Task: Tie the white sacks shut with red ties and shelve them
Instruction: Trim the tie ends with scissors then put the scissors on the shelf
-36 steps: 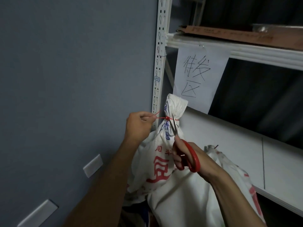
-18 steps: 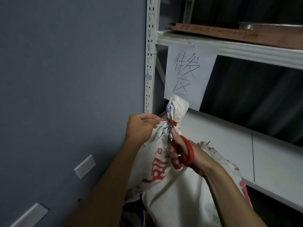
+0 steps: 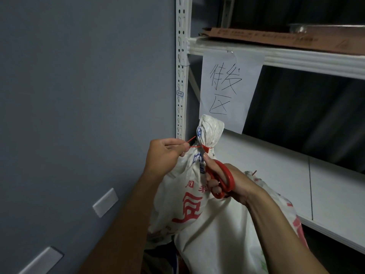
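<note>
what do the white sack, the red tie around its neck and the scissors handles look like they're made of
White printed sack: woven plastic, apparently; fine ribbed weave shows at the bunched neck, slight sheen.
Thin red tie: seemingly a moulded plastic zip tie; stiff straight tail, block-like head.
Red-handled scissors: glossy smooth loops, likely plastic; the blades are mostly hidden.

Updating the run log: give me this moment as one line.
left hand: pulling red tie tail | right hand: scissors at tie | sack: neck cinched, unshelved
</note>
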